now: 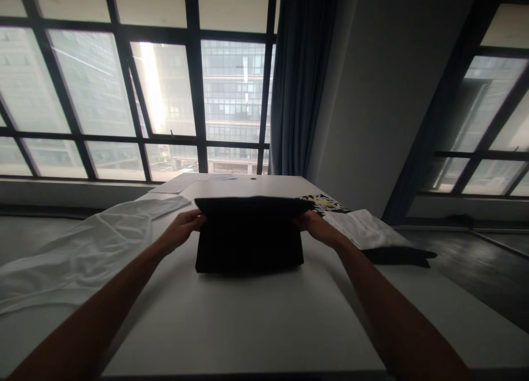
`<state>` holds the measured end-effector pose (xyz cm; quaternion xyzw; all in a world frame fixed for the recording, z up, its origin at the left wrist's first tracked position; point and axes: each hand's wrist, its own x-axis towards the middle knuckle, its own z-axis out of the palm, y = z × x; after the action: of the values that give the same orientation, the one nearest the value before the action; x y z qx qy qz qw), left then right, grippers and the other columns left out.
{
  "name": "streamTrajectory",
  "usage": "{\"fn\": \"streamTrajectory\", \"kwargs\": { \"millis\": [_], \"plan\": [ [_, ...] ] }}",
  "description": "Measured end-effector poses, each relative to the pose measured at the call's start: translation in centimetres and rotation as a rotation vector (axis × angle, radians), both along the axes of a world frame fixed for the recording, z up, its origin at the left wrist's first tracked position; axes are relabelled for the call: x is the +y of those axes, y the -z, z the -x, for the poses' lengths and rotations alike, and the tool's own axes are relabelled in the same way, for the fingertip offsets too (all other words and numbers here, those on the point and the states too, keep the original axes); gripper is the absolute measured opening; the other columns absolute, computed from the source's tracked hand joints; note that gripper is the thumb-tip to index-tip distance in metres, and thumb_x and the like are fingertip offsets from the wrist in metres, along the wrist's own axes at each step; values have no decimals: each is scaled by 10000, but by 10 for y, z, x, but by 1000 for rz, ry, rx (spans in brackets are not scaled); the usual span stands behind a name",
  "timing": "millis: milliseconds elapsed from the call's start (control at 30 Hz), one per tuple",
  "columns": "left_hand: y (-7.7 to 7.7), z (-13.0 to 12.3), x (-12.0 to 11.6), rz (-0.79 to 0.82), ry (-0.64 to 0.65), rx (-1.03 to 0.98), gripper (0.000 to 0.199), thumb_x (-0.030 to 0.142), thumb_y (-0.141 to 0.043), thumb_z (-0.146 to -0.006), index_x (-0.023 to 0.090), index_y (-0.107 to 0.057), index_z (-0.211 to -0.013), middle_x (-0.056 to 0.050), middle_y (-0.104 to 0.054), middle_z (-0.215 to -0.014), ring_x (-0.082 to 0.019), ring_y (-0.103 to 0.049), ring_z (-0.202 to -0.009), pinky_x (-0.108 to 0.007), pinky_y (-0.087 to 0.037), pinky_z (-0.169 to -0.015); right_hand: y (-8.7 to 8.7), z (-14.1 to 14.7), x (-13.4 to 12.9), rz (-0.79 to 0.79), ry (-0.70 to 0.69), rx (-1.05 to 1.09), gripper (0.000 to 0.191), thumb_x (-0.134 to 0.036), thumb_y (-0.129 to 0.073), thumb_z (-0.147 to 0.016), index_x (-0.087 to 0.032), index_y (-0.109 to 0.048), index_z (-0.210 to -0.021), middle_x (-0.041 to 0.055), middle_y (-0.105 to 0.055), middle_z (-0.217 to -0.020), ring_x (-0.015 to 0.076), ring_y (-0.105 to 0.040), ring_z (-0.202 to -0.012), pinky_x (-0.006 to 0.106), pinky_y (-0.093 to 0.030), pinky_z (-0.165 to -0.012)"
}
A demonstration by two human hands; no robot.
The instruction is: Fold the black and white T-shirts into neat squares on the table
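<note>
Over the near edge of the white table point(243, 326) we reach in with our left forearm point(103, 298) and right forearm point(384, 304), both bare. Ahead of us, around the table's middle, between its left and right edges, we hold up a folded black cloth point(250, 237), its upper part making a wider band above a roughly rectangular panel. The thumb and fingers of our left hand point(188, 226) are drawn together, pinching the cloth at its upper left side; our right hand point(316, 225) grips the upper right side, some of its fingers lost in shadow. We cannot tell whether the cloth's lower edge touches the tabletop. Along the table's left edge we see a white garment point(82, 254) spread with soft wrinkles, a narrow end pointing toward our left hand. Near the right edge, a black fabric piece point(397, 255) lies under a folded white cloth point(366, 229), and just beyond is a black, white and yellow patterned cloth point(324, 203). Toward the far left corner we have sheets of paper point(169, 188), and close to the far edge a small dark round spot point(253, 178). Behind the table stand dark-framed windows point(235, 94) and a blue curtain point(297, 83).
</note>
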<state>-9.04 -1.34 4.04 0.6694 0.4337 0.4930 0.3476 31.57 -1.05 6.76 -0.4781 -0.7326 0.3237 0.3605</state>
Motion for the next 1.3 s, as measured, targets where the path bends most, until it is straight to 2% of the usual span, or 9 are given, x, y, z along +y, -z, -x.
{"fn": "streamTrajectory", "kwargs": {
  "millis": [133, 233, 367, 500, 667, 833, 967, 1100, 1300],
  "plan": [
    [26, -8, 24, 187, -180, 90, 821, 681, -622, -736, 158, -541, -1363, -127, -716, -1075, -215, -675, -776, -347, -540, -681, 40, 21, 31, 135, 298, -22, 497, -501, -482, -950, -146, -592, -1280, 113, -696, -1026, 184, -659, -770, 313, -533, -726],
    [45, -4, 30, 208, -145, 323, 796, 616, -721, -664, 165, -595, -1308, -117, -738, -1025, -243, -681, -800, -367, -546, -732, 57, 27, 38, 133, 271, -207, 523, -379, -640, -883, -131, -561, -1337, 115, -699, -1043, 196, -669, -863, 309, -518, -820],
    [39, -7, 21, -17, -183, 566, 547, 508, -688, -743, 196, -686, -1193, -116, -736, -1114, -290, -683, -905, -446, -521, -900, 55, 30, 32, 8, 222, -418, 441, -205, -704, -798, -163, -654, -1234, 108, -684, -1127, 220, -653, -1010, 314, -486, -923],
    [27, -37, 1, -368, -179, 697, 400, 446, -479, -938, 232, -688, -1203, -71, -610, -1390, -297, -539, -1268, -487, -363, -1122, 43, 53, 13, -300, 319, -540, 434, -286, -578, -906, -173, -605, -1325, 158, -595, -1321, 278, -568, -1195, 394, -398, -1057],
    [47, -67, -12, -323, 133, 940, 595, 532, -355, -992, 239, -400, -1507, -45, -330, -1596, -280, -253, -1488, -526, -163, -1214, 55, 87, -8, -295, 36, -648, 626, -542, -423, -969, -225, -403, -1508, 93, -329, -1594, 282, -242, -1478, 476, -148, -1205],
    [65, -52, -13, -202, 98, 1057, 702, 640, -309, -967, 261, -288, -1557, -28, -203, -1637, -251, -129, -1518, -462, -136, -1229, 72, 89, -9, -75, -39, -736, 710, -648, -272, -968, -251, -296, -1557, 30, -186, -1644, 260, -96, -1520, 497, -74, -1213],
    [62, -41, -14, -133, 44, 1048, 778, 705, -328, -925, 253, -293, -1557, -32, -194, -1639, -257, -123, -1519, -449, -145, -1228, 71, 85, -12, -66, -20, -733, 716, -658, -259, -962, -265, -285, -1560, 10, -166, -1648, 255, -76, -1523, 495, -72, -1212],
    [44, -49, 2, -29, 14, 1028, 699, 682, -255, -946, 259, -504, -1443, -44, -410, -1560, -257, -333, -1457, -433, -254, -1190, 61, 90, -10, -71, -17, -737, 709, -639, -260, -968, -231, -334, -1544, 40, -232, -1632, 259, -136, -1514, 494, -74, -1212],
    [31, -82, 61, -146, -185, 1061, 608, 558, -269, -991, 210, -502, -1431, -72, -348, -1590, -264, -284, -1477, -455, -182, -1203, 49, 107, 45, -121, 85, -763, 706, -596, -241, -985, -188, -283, -1561, 72, -195, -1640, 242, -102, -1519, 490, -5, -1211]
  ]
}}
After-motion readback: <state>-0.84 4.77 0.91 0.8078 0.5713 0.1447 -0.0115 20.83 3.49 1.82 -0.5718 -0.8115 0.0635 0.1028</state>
